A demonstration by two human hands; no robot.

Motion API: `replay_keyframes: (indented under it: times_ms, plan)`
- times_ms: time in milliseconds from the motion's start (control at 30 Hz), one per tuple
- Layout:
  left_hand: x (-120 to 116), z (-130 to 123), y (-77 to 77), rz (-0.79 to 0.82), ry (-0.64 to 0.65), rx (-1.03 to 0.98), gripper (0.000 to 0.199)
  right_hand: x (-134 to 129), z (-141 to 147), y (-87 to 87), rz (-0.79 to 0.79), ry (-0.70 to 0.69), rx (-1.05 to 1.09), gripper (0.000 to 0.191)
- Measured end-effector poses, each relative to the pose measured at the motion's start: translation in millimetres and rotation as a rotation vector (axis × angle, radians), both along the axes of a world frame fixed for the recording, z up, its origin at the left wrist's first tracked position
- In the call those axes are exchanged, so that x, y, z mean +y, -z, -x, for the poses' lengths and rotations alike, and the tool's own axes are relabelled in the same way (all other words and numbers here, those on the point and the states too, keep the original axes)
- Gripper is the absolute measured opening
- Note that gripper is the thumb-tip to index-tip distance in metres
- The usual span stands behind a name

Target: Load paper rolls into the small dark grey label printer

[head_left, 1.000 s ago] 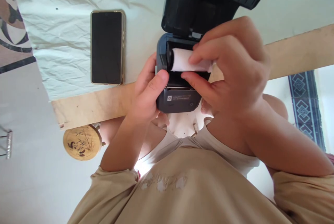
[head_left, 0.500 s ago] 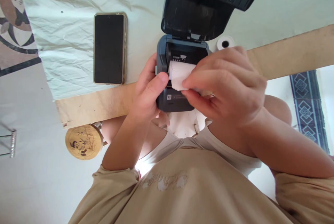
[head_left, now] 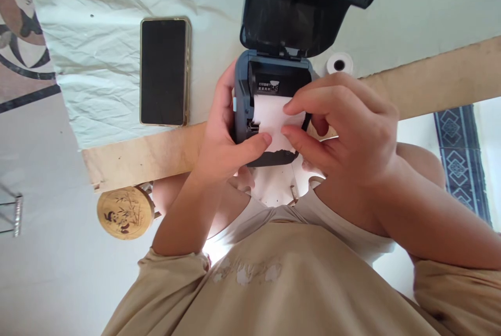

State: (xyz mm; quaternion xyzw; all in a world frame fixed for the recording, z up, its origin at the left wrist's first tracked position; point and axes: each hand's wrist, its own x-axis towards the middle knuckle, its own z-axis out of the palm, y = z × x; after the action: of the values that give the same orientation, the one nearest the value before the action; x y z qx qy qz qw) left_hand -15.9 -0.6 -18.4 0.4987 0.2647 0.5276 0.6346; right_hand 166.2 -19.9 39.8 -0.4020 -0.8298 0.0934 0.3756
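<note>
A dark blue-grey printer (head_left: pixel 243 80) stands with its black lid (head_left: pixel 289 18) swung up and away. White paper (head_left: pixel 272 111) lies in its compartment, and a torn-edged end reaches down over the front. My left hand (head_left: pixel 230 138) is wrapped round the printer's left side, its thumb over the front by the paper's edge. My right hand (head_left: pixel 344 127) touches the paper from the right, thumb and forefinger apart on its surface.
A phone (head_left: pixel 163 71) in a clear case lies on the pale cloth (head_left: pixel 97 64) to the left. A small white roll (head_left: pixel 339 64) stands right of the printer. Below the wooden table edge (head_left: pixel 144 158) is a round wooden stool (head_left: pixel 125 213).
The paper now extends down over the printer's front, where the roll was pinched in my right hand. My right fingers have spread apart. My left thumb has moved down and right.
</note>
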Motion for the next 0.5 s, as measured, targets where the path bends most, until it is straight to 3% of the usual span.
replay_keyframes:
  times_ms: [267,400,500]
  plan:
    - [-1,5,-0.3,0.057,-0.035,0.074,0.077,1,1,2.7,-0.068,0.034,0.005,0.024]
    - [2,8,6.6,0.072,-0.028,0.119,0.085,0,4,4.1,-0.181,0.071,-0.035,0.015]
    - [5,9,13.3,0.058,-0.031,0.111,0.088,-1,6,4.8,-0.161,0.086,-0.034,0.015]
